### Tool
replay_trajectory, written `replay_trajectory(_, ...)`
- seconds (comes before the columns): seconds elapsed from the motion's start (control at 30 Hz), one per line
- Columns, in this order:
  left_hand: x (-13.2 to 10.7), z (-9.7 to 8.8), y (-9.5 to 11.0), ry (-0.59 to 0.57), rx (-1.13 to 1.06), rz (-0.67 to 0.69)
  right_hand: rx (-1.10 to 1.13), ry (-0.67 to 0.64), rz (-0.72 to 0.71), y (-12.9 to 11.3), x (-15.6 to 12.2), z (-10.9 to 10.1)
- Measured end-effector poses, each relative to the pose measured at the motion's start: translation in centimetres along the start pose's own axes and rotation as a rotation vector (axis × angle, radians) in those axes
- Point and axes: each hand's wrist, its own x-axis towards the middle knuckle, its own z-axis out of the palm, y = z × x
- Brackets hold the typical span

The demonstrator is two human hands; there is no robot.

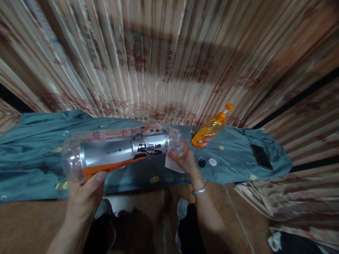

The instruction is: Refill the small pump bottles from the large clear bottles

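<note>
A large clear plastic bottle (116,151) with a silver and orange label lies on its side in the air above the cloth-covered surface. My left hand (86,190) is closed round its base end from below, the thumb along the orange part of the label. At the bottle's neck on the right, my right hand (185,158) is closed on the clear plastic. A white piece of paper or tissue (173,165) shows just under that hand; I cannot tell whether the fingers touch it. A black cap (202,162) and a white round disc (212,162) lie to its right.
A pump bottle of orange liquid (208,134) stands behind the caps. Further right lies a dark phone (261,156). The green cloth (155,180) is wrinkled over a long narrow surface. Pleated patterned curtains (148,70) hang behind it, and dark fabric (299,243) sits lower right.
</note>
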Motion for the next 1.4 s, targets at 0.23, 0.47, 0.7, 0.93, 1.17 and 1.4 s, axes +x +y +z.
replay_trajectory(0.23, 0.02, 0.03, 0.17, -0.011, 0.013, 0.005, -0.003, 0.003, -0.002, -0.10, -0.03, -0.05)
replay_trajectory(0.47, 0.02, 0.10, 0.18, -0.028, 0.018, 0.018, -0.002, 0.009, -0.009, 0.12, 0.02, 0.04)
replay_trajectory(0.7, -0.07, -0.11, 0.19, -0.020, 0.017, 0.009, -0.001, 0.006, 0.006, -0.11, -0.03, 0.02)
replay_trajectory(0.93, -0.08, 0.13, 0.27, -0.013, 0.007, 0.008, 0.005, -0.001, -0.005, -0.12, -0.03, -0.02)
replay_trajectory(1.17, -0.11, -0.35, 0.23, -0.024, 0.018, 0.013, 0.005, 0.017, -0.025, 0.07, -0.02, 0.18)
replay_trajectory(1.4, -0.48, -0.60, 0.17, -0.036, 0.009, 0.022, 0.023, 0.032, -0.051, 0.34, -0.09, 0.31)
